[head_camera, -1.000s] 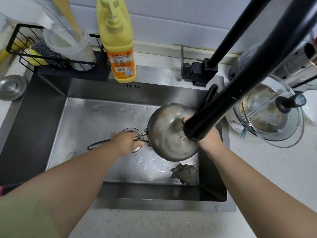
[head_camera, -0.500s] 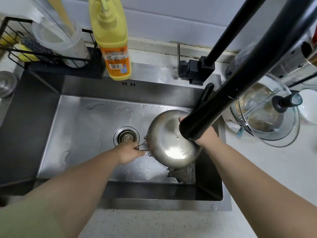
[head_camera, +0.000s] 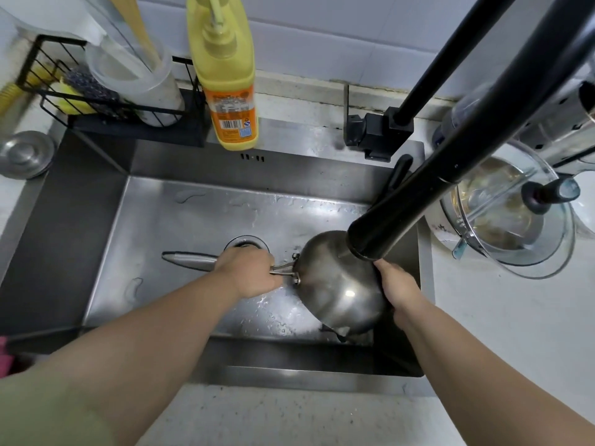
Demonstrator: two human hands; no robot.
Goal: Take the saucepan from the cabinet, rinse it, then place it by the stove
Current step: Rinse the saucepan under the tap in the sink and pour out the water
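Note:
A steel saucepan [head_camera: 338, 284] is held bottom-up over the right part of the sink [head_camera: 180, 220], its rounded underside facing me. My left hand [head_camera: 251, 272] grips its long metal handle, whose end sticks out to the left. My right hand [head_camera: 396, 288] holds the pan's right side. The black faucet head [head_camera: 383, 233] hangs just above the pan and hides part of it. I cannot tell whether water is running. Water drops lie on the sink floor under the pan.
A yellow soap bottle [head_camera: 225, 78] stands on the sink's back rim, beside a black wire rack [head_camera: 106, 94] with a plastic cup and scrubbers. A glass lid [head_camera: 515, 217] covers a pot on the right counter. A steel drain cover [head_camera: 25, 154] lies at the left.
The pan has dropped lower and toward the sink's front right corner, now hiding the grey cloth. The handle has levelled out to the left over the drain. Both hands keep their grip.

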